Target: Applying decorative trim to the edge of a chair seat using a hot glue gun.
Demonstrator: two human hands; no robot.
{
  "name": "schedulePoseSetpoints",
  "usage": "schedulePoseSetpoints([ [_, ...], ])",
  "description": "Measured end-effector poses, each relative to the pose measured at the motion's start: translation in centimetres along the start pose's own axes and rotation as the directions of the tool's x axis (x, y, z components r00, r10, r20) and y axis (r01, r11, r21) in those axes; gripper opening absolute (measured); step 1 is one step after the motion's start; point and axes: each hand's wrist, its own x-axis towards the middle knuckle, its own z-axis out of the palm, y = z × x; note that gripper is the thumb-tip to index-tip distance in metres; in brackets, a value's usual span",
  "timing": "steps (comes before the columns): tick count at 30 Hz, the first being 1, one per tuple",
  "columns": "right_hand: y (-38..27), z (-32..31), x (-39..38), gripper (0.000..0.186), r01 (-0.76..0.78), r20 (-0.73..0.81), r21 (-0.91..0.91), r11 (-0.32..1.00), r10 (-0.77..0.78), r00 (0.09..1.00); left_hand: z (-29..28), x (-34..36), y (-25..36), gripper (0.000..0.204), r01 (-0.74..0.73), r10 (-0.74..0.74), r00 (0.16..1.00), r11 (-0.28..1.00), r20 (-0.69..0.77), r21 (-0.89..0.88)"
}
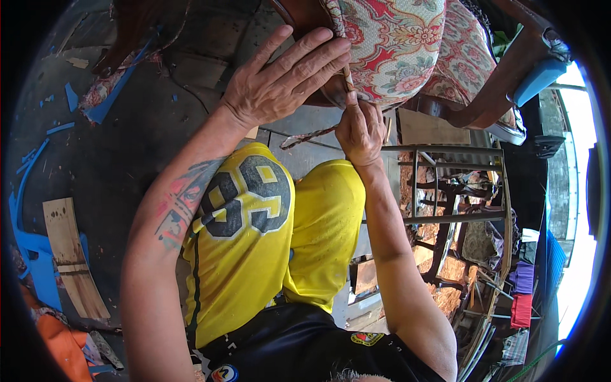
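The right hand's point(361, 132) fingertips are curled out of sight, closed on a narrow patterned trim strip point(349, 79); what is pinched beneath cannot be made out; the left hand point(280, 83) is spread open, pressed flat on the dark wooden chair frame point(305, 16); beyond, the floral red-and-cream upholstered chair seat point(398, 44) is cut off at the top edge.

floral chair cushion point(394, 44): red-and-cream upholstery, tilted, above my knees | braided trim strip point(348, 77): runs along its lower edge, loose end point(305, 137) trailing down-left
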Motion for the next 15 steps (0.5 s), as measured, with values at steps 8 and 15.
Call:
schedulePoseSetpoints([
  [8, 0.1, -0.1, 0.0, 0.049, -0.010, -0.029, 0.059, 0.998, 0.011, 1.000, -4.5, 4.2, -1.3, 0.035, 0.077, -0.099, 0.976, 0.990, -0.195, -0.121],
  [15, 0.7, 0.0, -0.7, 0.052, -0.027, -0.070, 0.068, 0.997, 0.032, 0.997, -8.8, 9.6, 0.9, 0.017, 0.495, -0.524, 0.852, 0.807, -0.004, -0.323],
])
